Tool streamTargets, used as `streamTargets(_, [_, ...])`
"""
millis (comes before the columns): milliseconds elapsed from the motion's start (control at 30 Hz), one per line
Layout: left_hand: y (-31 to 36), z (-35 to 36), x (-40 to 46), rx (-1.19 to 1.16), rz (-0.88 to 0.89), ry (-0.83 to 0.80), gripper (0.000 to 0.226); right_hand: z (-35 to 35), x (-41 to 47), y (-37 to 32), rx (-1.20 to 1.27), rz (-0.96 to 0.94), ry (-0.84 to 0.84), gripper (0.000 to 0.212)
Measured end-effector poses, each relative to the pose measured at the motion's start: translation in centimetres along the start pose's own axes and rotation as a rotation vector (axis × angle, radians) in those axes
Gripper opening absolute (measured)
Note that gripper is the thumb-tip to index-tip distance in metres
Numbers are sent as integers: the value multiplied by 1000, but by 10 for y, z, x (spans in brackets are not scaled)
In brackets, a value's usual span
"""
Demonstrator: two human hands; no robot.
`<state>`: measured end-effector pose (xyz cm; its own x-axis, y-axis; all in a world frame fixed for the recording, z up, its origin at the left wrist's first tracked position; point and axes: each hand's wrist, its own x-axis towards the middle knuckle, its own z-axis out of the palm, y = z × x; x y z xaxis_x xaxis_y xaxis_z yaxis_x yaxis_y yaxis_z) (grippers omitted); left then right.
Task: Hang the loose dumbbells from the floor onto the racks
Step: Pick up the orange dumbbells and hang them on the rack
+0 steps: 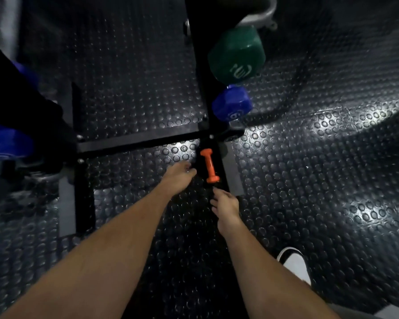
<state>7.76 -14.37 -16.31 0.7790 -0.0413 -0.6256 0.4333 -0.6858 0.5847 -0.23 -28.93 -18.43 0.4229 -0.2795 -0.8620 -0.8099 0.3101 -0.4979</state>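
A small orange dumbbell (209,165) lies on the black foot of the rack (134,142), pointing away from me. My left hand (177,177) reaches down just left of it, fingers loosely bent and holding nothing, a small gap from the dumbbell. My right hand (226,206) hangs just below the dumbbell's near end, fingers relaxed and empty. A green dumbbell (236,56) and a blue dumbbell (232,103) hang on the rack's upright above.
Dark studded rubber flooring (309,169) covers the ground. More blue dumbbells (7,143) sit on the rack's left side. A grey metal handle (260,17) shows at the top. My white shoe (295,263) stands at the lower right.
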Motion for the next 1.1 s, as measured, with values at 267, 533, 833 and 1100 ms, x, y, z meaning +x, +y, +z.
streamTargets(267, [23,14,57,-66,87,78,33,14,35,-4,343,95,30,34])
streamTargets(533, [33,39,92,61,147,57,39,28,64,-11,471,134,-19,12])
streamTargets(833, [30,24,93,0,204,132,30,34,63,-2,456,34,-81,29])
streamTargets(1100, [27,-14,58,-161,174,224,16,32,30,-10,265,-133,-117,26])
